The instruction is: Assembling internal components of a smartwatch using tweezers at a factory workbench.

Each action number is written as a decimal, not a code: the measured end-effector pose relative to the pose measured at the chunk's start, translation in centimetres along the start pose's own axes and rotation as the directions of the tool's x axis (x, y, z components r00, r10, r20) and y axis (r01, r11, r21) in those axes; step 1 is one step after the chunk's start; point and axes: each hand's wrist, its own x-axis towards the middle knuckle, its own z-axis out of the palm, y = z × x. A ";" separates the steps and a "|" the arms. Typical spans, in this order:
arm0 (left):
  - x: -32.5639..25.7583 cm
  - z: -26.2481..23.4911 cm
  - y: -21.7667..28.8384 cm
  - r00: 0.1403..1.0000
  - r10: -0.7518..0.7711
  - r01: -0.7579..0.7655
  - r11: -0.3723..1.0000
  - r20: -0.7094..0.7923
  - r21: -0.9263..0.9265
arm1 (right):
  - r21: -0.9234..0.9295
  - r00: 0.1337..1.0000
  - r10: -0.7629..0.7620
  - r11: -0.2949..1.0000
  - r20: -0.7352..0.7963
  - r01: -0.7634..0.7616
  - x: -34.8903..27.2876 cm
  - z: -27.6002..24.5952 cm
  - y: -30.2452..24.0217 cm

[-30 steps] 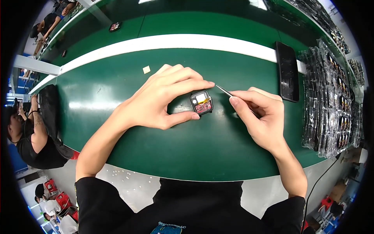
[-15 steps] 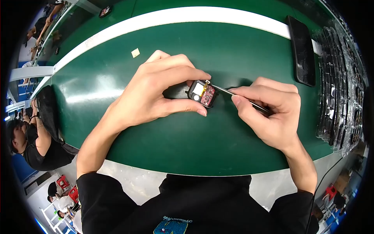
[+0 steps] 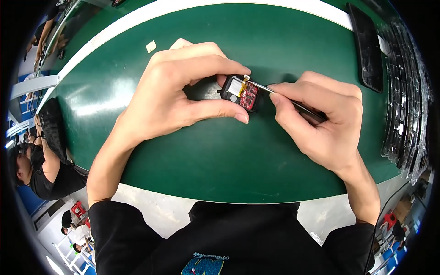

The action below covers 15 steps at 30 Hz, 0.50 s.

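Between the thumb and forefinger of my left hand (image 3: 176, 87) is a small black device housing (image 3: 253, 103), held with its inside facing up. It shows a red circuit board (image 3: 248, 98), a silver-white block, a round disc and a strip of yellow tape. A small pale connector (image 3: 246, 77) sits at its far edge. My right hand (image 3: 323, 119) pinches metal tweezers (image 3: 300, 107) like a pen. Their tip reaches the housing beside the connector; whether it grips the connector I cannot tell.
A green work mat (image 3: 220, 160) covers the bench. A small pale yellow square (image 3: 151, 46) lies at the far left. To the right are a black tray (image 3: 365, 50) and stacked clear plastic trays (image 3: 403, 101). At the left sits another person (image 3: 50, 169) by a black mesh bag (image 3: 52, 128).
The view has shifted slightly, so the bench sits a little differently in it. Both hands keep their grips, and the tweezers' tip stays by the connector.
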 end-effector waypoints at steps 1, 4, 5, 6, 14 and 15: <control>0.0 -0.1 0.1 1.000 -0.017 0.017 1.000 0.005 0.008 | -0.001 1.000 0.003 1.000 -0.002 -0.003 0.0 0.0 0.0; 0.0 -0.1 0.2 0.999 -0.046 0.046 0.999 0.005 0.018 | 0.000 1.000 -0.006 1.000 0.007 0.006 0.0 -0.2 0.1; 0.0 -0.1 0.2 0.998 -0.062 0.062 0.998 -0.001 0.017 | 0.003 1.000 -0.009 1.000 -0.016 0.009 0.0 -0.2 0.1; 0.0 -0.1 0.4 0.998 -0.061 0.061 0.998 0.001 0.018 | 0.007 0.999 -0.009 1.000 -0.038 0.010 -0.1 -0.2 0.1; 0.2 0.2 0.9 0.992 -0.123 0.121 0.992 -0.035 -0.034 | -0.144 0.988 -0.139 0.981 -0.068 0.128 -0.3 0.1 0.2; 0.2 0.2 0.9 0.992 -0.123 0.121 0.992 -0.036 -0.035 | -0.156 0.987 -0.149 0.978 -0.066 0.137 -0.3 0.1 0.2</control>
